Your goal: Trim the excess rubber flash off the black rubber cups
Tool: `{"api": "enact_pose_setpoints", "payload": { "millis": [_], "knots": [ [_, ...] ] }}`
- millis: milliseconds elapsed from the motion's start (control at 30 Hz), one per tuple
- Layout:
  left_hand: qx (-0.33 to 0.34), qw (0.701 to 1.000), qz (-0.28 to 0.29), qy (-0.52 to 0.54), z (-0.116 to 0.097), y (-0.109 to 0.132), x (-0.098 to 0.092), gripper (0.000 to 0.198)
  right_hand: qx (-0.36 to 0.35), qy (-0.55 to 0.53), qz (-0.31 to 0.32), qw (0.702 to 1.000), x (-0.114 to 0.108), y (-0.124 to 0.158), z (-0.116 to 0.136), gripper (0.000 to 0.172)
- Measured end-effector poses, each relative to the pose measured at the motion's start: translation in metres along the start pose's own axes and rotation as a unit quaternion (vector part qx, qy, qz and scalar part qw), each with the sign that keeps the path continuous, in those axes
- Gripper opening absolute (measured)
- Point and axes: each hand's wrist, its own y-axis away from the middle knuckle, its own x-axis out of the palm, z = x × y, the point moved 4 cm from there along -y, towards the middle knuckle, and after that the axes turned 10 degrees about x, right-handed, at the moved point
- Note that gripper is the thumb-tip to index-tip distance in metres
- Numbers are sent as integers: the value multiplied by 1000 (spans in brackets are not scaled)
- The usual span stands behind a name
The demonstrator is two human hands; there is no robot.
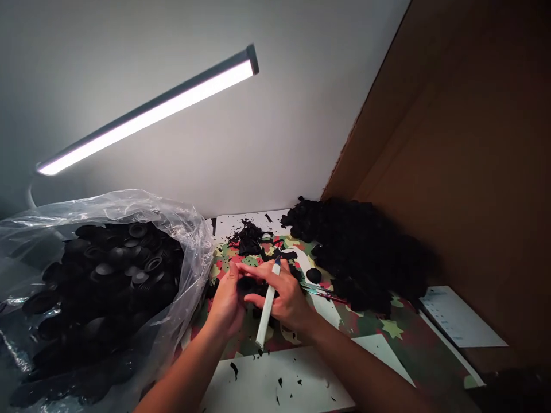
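Observation:
Both of my hands meet at the centre of the table. My left hand (227, 301) is curled around a small black round part (246, 284), mostly covered by fingers. My right hand (286, 295) grips a white pen-like tool (267, 310) between its fingers, the dark tip pointing up and away from me. Fingers of the right hand also come up against the black part. Just right of the hands lies a single black round piece (314, 276), beside some thin tweezers-like tools (322, 293).
A clear plastic bag (196, 241) full of black ring-shaped parts stands at left. A large black heap (365, 252) lies at right by a cardboard wall (465, 172). Black scraps (249, 236) sit behind the hands. White sheets (267, 381) cover the front. A lit lamp (150, 112) hangs above.

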Motion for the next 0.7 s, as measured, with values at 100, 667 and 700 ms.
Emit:
{"api": "enact_pose_setpoints", "payload": {
  "millis": [100, 667, 700],
  "knots": [
    [-16, 999, 26, -34, -3, 3, -1, 46, 4, 34, -34, 999, -5, 5, -5, 44],
    [-35, 997, -72, -19, 4, 4, -17, 53, 4, 21, -28, 999, -6, 2, -7, 12],
    [-39, 996, -74, -12, 5, 3, -18, 53, 0, 28, -28, 999, -6, 3, -7, 14]
  ]
}}
